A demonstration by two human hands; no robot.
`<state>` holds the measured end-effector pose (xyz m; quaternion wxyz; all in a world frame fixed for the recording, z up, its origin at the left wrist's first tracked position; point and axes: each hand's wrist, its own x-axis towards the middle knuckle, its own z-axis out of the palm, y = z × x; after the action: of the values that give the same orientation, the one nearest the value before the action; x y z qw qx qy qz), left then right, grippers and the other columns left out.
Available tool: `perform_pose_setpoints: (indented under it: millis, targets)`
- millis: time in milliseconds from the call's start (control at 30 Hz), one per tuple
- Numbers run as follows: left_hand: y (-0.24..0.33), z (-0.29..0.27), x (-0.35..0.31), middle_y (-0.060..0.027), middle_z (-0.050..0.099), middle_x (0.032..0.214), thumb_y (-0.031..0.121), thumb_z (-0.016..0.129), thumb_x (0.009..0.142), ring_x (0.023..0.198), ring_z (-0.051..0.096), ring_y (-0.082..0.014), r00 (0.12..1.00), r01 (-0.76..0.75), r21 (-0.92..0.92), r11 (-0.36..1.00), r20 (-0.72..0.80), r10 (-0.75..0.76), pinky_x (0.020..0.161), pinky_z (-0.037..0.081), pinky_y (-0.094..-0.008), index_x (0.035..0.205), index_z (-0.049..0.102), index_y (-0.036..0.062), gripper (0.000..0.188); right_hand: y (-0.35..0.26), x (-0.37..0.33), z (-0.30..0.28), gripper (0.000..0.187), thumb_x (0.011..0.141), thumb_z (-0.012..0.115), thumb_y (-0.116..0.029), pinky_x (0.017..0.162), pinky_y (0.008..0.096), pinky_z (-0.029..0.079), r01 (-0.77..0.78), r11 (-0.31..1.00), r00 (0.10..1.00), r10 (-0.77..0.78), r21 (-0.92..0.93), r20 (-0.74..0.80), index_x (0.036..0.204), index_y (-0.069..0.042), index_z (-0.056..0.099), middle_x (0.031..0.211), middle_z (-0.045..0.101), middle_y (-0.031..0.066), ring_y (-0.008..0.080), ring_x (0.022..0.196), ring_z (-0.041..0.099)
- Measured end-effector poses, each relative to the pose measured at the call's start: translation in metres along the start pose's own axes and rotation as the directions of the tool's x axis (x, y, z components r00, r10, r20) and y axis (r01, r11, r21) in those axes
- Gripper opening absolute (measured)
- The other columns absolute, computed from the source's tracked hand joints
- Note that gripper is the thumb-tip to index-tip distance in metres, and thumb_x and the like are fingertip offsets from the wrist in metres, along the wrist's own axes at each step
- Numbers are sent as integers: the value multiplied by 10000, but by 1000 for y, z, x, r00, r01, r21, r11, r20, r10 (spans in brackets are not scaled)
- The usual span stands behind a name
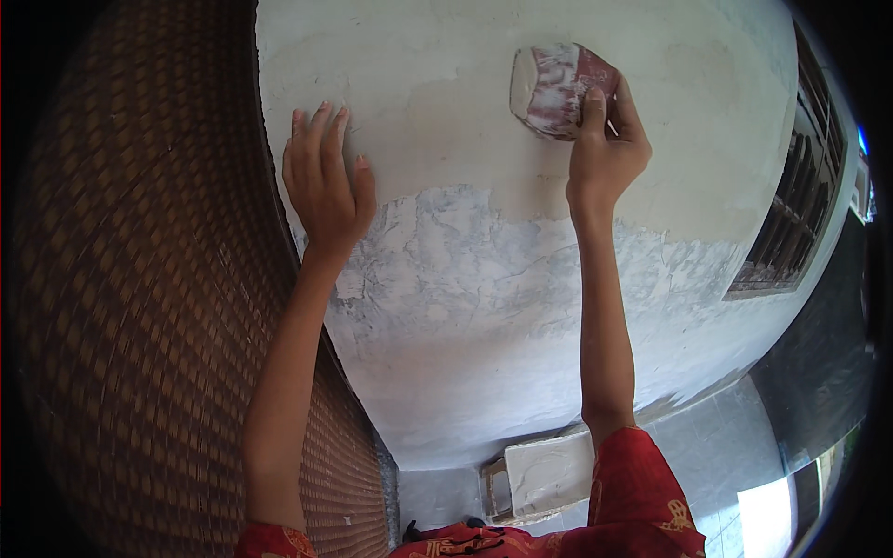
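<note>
My right hand grips a flat dark red putty scraper by its right edge, thumb on the face towards me. White paste is smeared over the scraper, thickest at its left end. It is up against the wall, or very close to it. My left hand rests on the wall near its left edge, fingers stretched out and nothing in it. Smooth beige-grey coating covers the upper wall; lower down the surface is patchy white and grey with a ragged boundary between.
A brown woven panel runs along the left, meeting the wall's edge. On the right is a barred window. Below stands a small table or stool with a pale top, on grey floor tiles. A dark surface lies at the far right.
</note>
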<state>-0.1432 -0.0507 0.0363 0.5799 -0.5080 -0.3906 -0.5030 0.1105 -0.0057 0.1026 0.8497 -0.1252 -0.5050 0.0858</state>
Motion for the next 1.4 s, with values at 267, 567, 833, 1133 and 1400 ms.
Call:
perform_pose_setpoints:
  millis: [267,567,833,1133,1400]
  targets:
    - [-6,0,1,-148,462,1425,274,401,986,1390,359,-383,1000,-6,1,1000,-11,6,1101,290,-504,1378,489,36,467,-15,-40,23,356,936,628,-102,779,301,534,-26,999,979,30,-22,202,1268,27,618,993,719,165,149,836,658]
    - [11,5,2,-153,494,1395,245,448,931,1378,375,-390,1000,20,-44,999,-19,-21,1097,310,-514,1335,532,31,464,-18,6,-27,378,959,576,-44,745,251,556,-57,985,998,61,165,-17,1316,78,548,1021,694,139,137,862,664]
    - [-6,-1,0,-160,466,1411,273,420,980,1386,358,-396,999,20,-25,999,-33,-21,1101,290,-521,1362,502,25,462,-3,-23,20,351,926,605,-52,685,259,529,18,999,995,-15,-27,98,1258,64,604,886,717,141,140,746,665]
    - [-5,0,-1,-142,491,1397,225,466,914,1375,383,-387,1000,19,-56,998,-11,-20,1089,319,-516,1343,523,40,470,-20,-44,48,337,921,625,-61,683,264,526,34,998,956,-46,47,288,1244,40,625,844,709,125,122,721,643]
    - [6,1,1,-134,486,1405,207,472,905,1380,382,-376,999,42,-50,998,-5,-42,1096,320,-516,1334,529,47,462,-12,7,-7,374,960,572,-42,744,268,555,24,992,995,-12,120,-102,1298,116,541,1031,697,154,156,851,672]
